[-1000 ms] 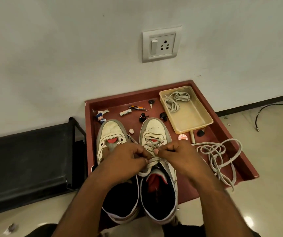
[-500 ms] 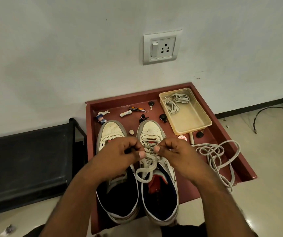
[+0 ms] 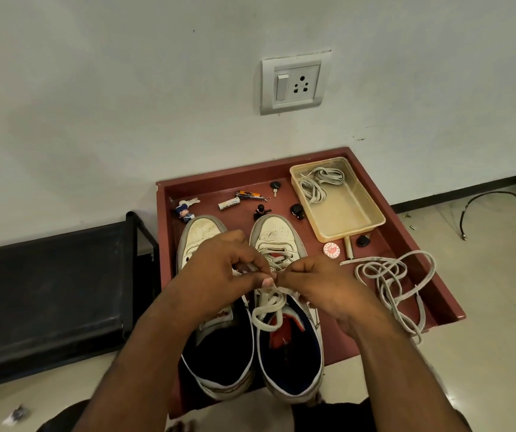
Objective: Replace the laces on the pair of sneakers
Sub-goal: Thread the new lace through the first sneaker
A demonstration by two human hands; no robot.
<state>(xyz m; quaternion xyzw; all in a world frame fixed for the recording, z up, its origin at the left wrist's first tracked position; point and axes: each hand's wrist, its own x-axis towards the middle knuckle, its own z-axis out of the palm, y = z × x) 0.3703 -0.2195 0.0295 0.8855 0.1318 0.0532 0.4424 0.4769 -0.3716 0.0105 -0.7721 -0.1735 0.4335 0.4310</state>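
Two worn white sneakers stand side by side, toes toward the wall, on a red-brown tray (image 3: 406,238). The left sneaker (image 3: 202,232) shows no lace. The right sneaker (image 3: 277,233) carries a white lace (image 3: 267,310) through its eyelets, with a loop hanging over its red tongue. My left hand (image 3: 219,269) and my right hand (image 3: 315,282) meet above the right sneaker, each pinching the lace between thumb and fingers. A loose white lace (image 3: 389,275) lies tangled on the tray's right side, trailing over its edge.
A beige plastic tub (image 3: 362,213) at the tray's back right holds another coiled lace (image 3: 315,182). Small items lie along the tray's back: a key, a battery, a figurine, black knobs. A black bench (image 3: 48,291) stands to the left. A cable (image 3: 484,201) runs on the floor at right.
Both hands rose a little and moved toward the toe of the right sneaker, keeping hold of the lace. The lace loop below them has grown longer over the tongue.
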